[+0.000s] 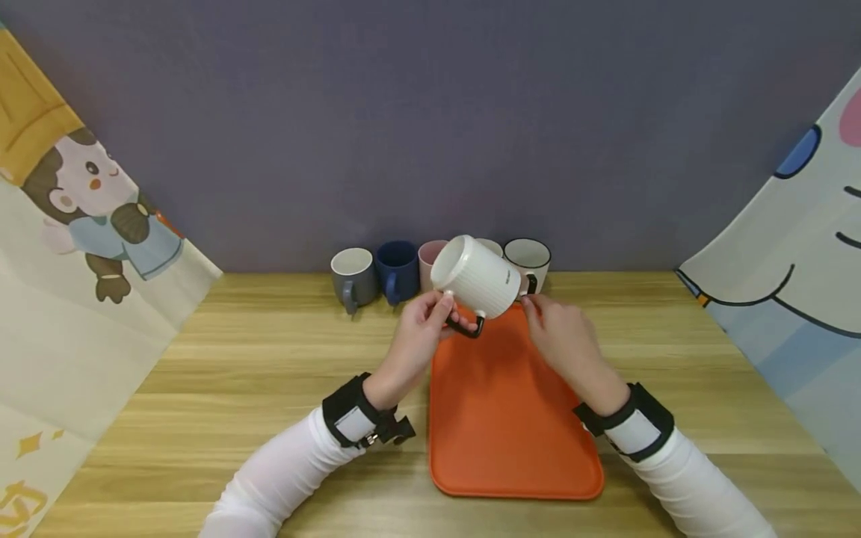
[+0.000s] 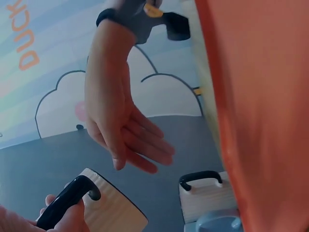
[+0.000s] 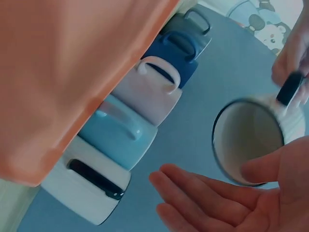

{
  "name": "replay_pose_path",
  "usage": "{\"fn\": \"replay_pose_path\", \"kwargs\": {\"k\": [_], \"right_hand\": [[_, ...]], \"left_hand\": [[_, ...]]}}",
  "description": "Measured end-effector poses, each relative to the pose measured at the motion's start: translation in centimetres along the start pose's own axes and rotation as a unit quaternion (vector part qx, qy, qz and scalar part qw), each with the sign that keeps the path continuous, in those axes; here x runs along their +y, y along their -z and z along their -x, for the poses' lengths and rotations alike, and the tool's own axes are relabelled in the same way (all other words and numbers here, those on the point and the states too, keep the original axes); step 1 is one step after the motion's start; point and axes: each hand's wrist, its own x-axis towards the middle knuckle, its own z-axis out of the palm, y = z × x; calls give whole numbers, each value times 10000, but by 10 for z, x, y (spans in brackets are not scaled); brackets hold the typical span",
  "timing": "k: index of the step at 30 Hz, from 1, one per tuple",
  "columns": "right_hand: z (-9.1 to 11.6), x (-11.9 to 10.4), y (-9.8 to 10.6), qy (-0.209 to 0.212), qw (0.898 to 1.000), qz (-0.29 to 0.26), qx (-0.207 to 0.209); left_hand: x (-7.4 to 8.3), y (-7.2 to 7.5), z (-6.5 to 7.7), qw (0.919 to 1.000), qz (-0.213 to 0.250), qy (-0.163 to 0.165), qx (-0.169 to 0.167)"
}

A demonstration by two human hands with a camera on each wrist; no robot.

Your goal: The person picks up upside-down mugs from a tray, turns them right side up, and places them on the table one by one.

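My left hand point(image 1: 422, 321) grips the black handle of a white ribbed mug point(image 1: 476, 278), held above the far end of an orange tray point(image 1: 514, 418). The mug lies tilted on its side, its base toward the upper left. In the right wrist view, the dark-rimmed mouth of this mug point(image 3: 246, 140) faces my right hand point(image 3: 227, 200). Fingers extended, my right hand point(image 1: 565, 336) is beside the mouth and holds nothing; whether the thumb touches the rim I cannot tell. The left wrist view shows the right hand point(image 2: 113, 111) with its fingers loosely straight.
Behind the tray, along the grey back wall, stands a row of mugs: grey point(image 1: 354, 280), dark blue point(image 1: 397, 270), pink point(image 3: 147, 92), light blue point(image 3: 118, 130) and white with a black handle point(image 3: 87, 181). The raised mug partly hides some in the head view. Printed cloths hang either side.
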Motion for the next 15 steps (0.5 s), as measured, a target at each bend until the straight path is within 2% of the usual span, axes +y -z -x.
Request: {"fn": "replay_pose_path", "kwargs": {"k": [7, 15], "right_hand": [[3, -14, -4, 461, 9986, 56, 240], [2, -29, -5, 518, 9975, -290, 390]], "left_hand": [[3, -10, -11, 9991, 268, -250, 212], [4, -20, -16, 9950, 630, -696, 332]]}}
